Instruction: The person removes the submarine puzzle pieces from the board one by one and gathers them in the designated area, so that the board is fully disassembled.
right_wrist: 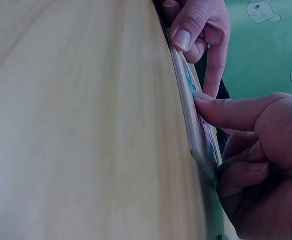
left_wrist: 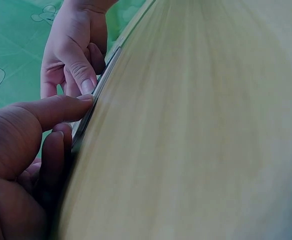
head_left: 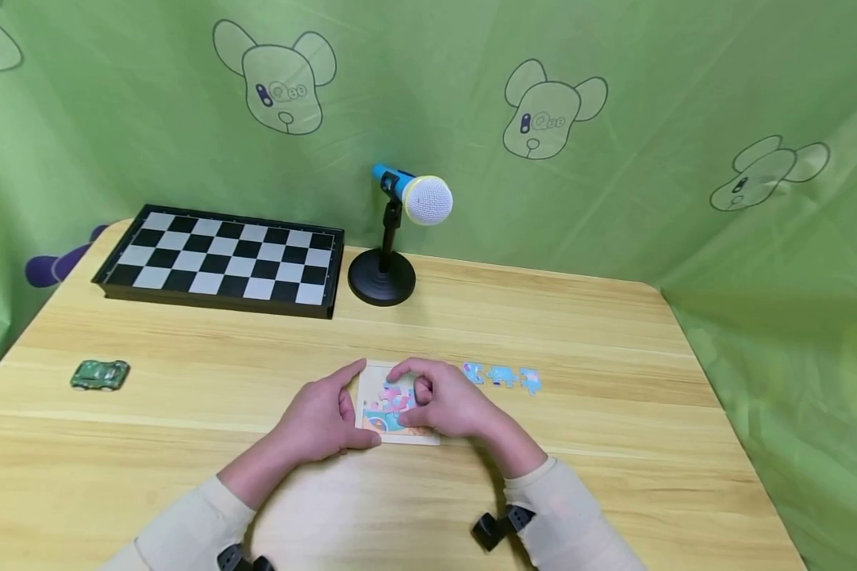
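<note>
A small wooden puzzle board (head_left: 368,379) with pink and blue pieces lies flat on the table near the front. My left hand (head_left: 314,420) holds its left side, index finger along the left edge and thumb at the near edge; the left wrist view shows the thumb (left_wrist: 60,107) against the board's rim (left_wrist: 111,56). My right hand (head_left: 450,408) covers the right side, with its index finger curled over the far edge. Its thumb (right_wrist: 221,110) presses on the pieces in the board (right_wrist: 193,120). Three loose blue pieces (head_left: 501,376) lie just right of the board.
A light wooden table (head_left: 614,381) is backed by a green curtain. A folding chessboard (head_left: 221,258) sits at the back left, and a microphone (head_left: 414,194) on a round stand is beside it. A green toy car (head_left: 100,374) is at the left.
</note>
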{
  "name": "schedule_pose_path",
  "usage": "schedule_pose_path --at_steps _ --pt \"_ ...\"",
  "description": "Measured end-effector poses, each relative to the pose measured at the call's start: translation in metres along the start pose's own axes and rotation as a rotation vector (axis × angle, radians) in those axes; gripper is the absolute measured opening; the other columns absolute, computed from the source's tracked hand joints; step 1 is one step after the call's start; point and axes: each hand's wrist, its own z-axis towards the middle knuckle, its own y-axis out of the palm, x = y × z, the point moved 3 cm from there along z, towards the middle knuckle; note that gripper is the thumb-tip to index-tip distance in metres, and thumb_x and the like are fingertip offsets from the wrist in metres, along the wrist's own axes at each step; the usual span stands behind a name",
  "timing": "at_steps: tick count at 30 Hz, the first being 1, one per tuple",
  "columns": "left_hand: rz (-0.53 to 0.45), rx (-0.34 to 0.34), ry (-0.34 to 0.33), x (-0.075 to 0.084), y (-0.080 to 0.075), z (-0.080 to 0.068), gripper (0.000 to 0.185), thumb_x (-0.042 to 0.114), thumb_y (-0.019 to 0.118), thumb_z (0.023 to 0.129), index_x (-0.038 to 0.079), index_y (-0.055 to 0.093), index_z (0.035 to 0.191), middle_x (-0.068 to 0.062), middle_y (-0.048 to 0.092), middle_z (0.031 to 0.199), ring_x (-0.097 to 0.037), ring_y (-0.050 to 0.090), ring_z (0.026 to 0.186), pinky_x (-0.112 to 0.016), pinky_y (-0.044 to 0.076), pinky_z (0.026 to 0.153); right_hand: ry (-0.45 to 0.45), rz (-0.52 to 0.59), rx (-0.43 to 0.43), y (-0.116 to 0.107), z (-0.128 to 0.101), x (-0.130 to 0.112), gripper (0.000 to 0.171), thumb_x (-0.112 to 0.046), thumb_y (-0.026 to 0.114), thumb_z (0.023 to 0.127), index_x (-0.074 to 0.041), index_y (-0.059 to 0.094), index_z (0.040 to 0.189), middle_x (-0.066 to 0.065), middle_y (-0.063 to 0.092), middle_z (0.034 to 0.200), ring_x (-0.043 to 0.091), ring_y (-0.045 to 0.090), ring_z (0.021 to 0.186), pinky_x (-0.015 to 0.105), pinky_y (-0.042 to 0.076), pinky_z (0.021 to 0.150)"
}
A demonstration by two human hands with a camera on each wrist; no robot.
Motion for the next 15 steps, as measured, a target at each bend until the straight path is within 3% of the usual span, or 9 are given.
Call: schedule_pose_path --at_steps 15 --pt "0.002 0.012 0.004 0.0010 0.0008 -0.0007 0.108 0.020 0.096 0.064 0.004 0.037 0.153 -0.001 0.056 0.064 -0.017 0.055 0.054 -0.033 0.044 0.053 0.016 -0.031 -0.057 -0.0016 0.0013 0.0007 0.027 -0.013 0.083 0.083 -0.012 0.067 0.103 -0.004 0.038 0.058 0.010 0.037 0.051 0.028 0.041 0.063"
